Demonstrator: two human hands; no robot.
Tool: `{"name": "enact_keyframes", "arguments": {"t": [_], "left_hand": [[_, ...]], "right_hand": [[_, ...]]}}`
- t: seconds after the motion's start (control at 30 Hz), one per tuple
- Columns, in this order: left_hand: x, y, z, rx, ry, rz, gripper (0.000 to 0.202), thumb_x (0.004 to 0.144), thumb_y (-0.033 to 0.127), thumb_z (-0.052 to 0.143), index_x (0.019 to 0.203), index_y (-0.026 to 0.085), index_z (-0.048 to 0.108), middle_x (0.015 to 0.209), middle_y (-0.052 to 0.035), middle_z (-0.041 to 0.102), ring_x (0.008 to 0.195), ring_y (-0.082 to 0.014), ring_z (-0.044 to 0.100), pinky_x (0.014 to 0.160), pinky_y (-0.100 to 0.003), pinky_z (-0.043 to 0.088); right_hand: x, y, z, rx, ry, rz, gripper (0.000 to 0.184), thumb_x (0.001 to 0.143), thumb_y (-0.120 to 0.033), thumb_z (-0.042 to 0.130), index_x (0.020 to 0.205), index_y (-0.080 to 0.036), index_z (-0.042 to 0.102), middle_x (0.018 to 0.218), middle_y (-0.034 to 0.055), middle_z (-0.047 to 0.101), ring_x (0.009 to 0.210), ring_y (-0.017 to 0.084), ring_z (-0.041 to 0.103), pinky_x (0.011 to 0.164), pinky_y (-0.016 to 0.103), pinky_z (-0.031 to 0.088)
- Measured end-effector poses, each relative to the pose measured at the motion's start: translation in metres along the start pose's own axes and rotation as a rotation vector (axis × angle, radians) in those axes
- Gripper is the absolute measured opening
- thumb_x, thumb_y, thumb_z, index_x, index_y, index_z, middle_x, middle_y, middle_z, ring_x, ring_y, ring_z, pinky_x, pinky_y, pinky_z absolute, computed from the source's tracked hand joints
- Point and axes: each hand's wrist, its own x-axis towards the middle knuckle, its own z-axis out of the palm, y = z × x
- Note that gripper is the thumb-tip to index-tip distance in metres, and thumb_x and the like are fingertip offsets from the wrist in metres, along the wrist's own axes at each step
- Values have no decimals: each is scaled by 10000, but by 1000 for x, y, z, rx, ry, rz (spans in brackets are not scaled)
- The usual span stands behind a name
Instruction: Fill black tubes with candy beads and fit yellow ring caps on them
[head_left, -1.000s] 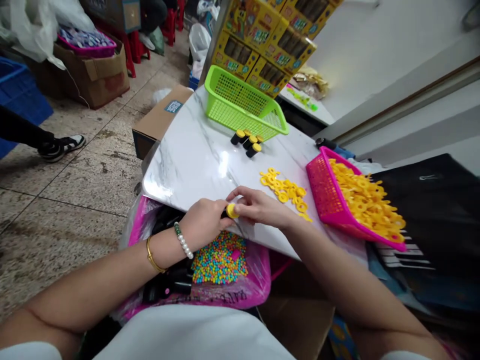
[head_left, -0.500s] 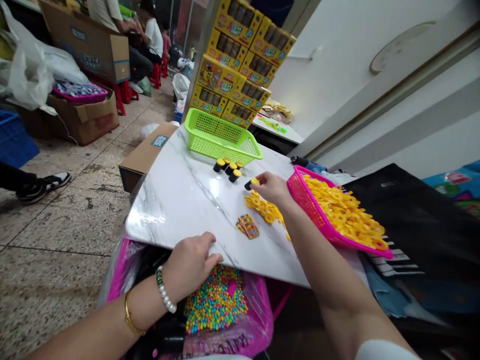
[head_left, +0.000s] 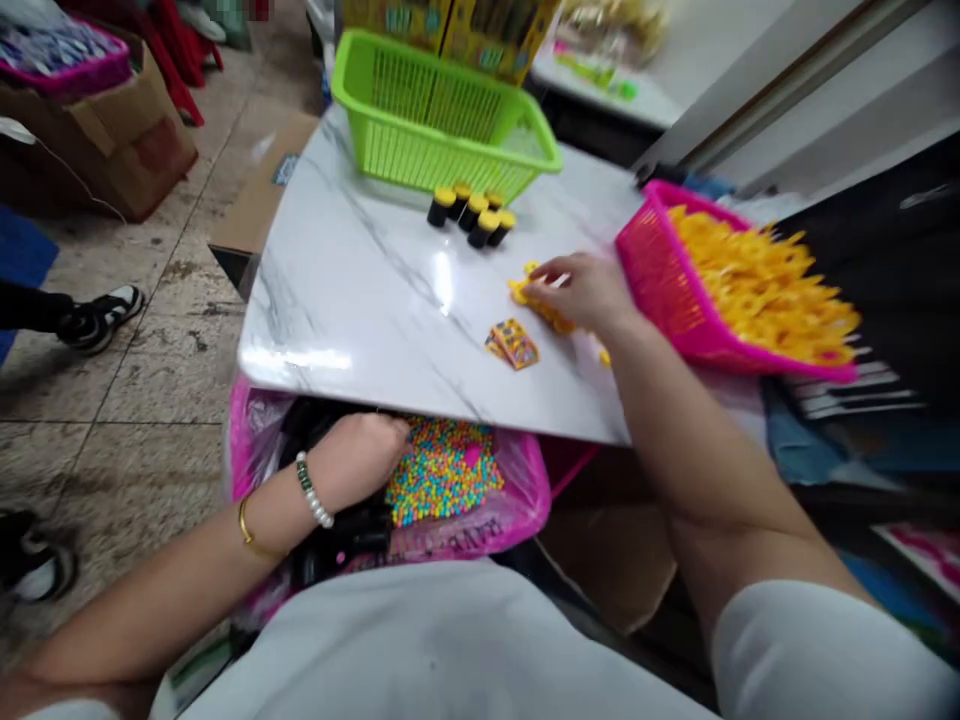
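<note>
Yellow rings (head_left: pixel 556 320) lie on the table (head_left: pixel 352 300) under my right hand (head_left: pixel 589 290), fingers curved down; I cannot tell whether they pinch one. My left hand (head_left: pixel 366 452), fingers bunched, is over the pink tub (head_left: pixel 537 492), beside coloured pellets (head_left: pixel 444 482); its hold is hidden. Cards (head_left: pixel 517 345) lie just left of the rings; yellow-capped tubes (head_left: pixel 474 213) stand by the green basket (head_left: pixel 435 150).

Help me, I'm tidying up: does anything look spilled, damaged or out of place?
One pink piece lies among the small coloured beads in the tub below the tabletop; it looks odd because it is much bigger than they are, though I can't tell what it is. Nothing looks clearly spilled or damaged.
</note>
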Motion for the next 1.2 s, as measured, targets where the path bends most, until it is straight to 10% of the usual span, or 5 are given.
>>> {"name": "enact_keyframes", "arguments": {"t": [0.23,0.53,0.67,0.97,1.2], "left_hand": [[3,21,6,253,-41,-238,278,978,187,444,1109,89,668,871,-175,716,745,-301,718,582,-348,526],[14,39,30,442,-119,29,272,916,49,437,917,51,709,1010,-210,647,898,-303,652,699,-390,517],[21,42,35,281,-168,110,196,926,114,522,889,75,710,994,-176,650,904,-279,652,749,-382,527],[20,29,25,-128,-192,-242,519,945,405,602,1323,56,530,785,-111,702,769,-275,703,671,-344,538],[12,9,24,130,-195,384,378,956,106,481,1243,275,660,1116,-115,646,903,-221,654,803,-350,537]], "right_hand": [[-11,4,-9,113,-79,6,399,849,-341,736,1181,-119,733,1111,106,663,747,88,550,731,270,414],[-15,3,-14,-41,-78,-11,338,802,-290,787,1105,-142,757,1195,120,622,855,140,572,847,319,425],[-15,-3,-15,-31,-85,-6,404,812,-289,776,1185,-145,720,1196,120,632,863,145,588,847,323,427],[-13,-1,-24,-187,-219,-14,389,883,-106,619,1268,-92,671,1149,122,710,939,147,637,833,304,403],[-3,14,-16,-149,-115,41,275,798,-205,726,1027,-53,742,1001,67,760,842,69,601,762,264,334]]}}
